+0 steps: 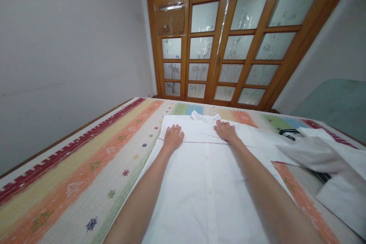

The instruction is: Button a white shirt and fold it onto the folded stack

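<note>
Head view: white shirt (197, 175) lies spread face up, lower centre of frame, collar (203, 117) away from the wearer. Left hand (173, 136) rests palm down near the shoulder at left, fingers extended, grasping nothing. Right hand (225, 130) sits beside the collar, fingers slightly bent; can't tell if it pinches fabric. Placement probably keeps the cloth flat. Shirt fabric thin, matte, mostly smooth; button strip runs down the middle. Striped cover (108, 160) underneath, coarse weave, printed motifs. Crumpled white cloth (323, 152) at right edge, loosely heaped.
</note>
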`<action>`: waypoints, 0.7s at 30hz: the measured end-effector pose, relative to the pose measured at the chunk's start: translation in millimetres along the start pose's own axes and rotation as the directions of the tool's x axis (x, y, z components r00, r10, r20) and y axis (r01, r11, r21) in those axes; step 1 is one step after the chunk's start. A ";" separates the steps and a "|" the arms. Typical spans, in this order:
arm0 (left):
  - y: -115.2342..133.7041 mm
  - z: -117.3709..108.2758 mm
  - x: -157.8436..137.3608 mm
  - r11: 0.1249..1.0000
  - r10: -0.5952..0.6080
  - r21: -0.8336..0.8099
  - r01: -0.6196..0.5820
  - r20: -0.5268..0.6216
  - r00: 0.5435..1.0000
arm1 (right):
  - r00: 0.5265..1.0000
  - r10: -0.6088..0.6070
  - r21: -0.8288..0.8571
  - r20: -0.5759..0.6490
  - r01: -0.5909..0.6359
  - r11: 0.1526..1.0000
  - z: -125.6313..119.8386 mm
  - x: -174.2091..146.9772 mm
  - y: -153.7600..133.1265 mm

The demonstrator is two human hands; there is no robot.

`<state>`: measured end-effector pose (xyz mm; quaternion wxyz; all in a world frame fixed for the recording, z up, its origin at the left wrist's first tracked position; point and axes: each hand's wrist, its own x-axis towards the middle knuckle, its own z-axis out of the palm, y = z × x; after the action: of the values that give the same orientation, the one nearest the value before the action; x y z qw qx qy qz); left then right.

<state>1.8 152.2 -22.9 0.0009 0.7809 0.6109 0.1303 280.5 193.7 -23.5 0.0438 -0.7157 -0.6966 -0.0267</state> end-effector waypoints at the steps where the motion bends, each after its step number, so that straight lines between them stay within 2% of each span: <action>1: 0.0 -0.1 0.0 1.000 0.000 -0.001 0.000 0.003 1.000 | 1.000 -0.003 0.001 0.005 0.003 1.000 0.6 1.1 1.1; 10: -0.7 1.7 0.2 1.000 0.003 0.008 -0.003 -0.020 1.000 | 1.000 -0.012 0.039 0.005 0.012 0.999 -0.1 6.1 8.6; 17: -0.2 2.7 0.3 1.000 -0.005 0.004 0.005 -0.028 1.000 | 0.985 -0.162 -0.113 0.061 0.168 0.979 -5.6 6.5 11.8; 21: -0.1 2.3 0.3 1.000 0.000 0.012 0.000 -0.027 1.000 | 0.993 -0.115 -0.092 0.018 0.116 0.989 -7.0 4.7 9.5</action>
<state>2.2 152.8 -25.0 -0.0122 0.7790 0.6117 0.1372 290.3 197.4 -16.3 0.0046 -0.6755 -0.7351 -0.0568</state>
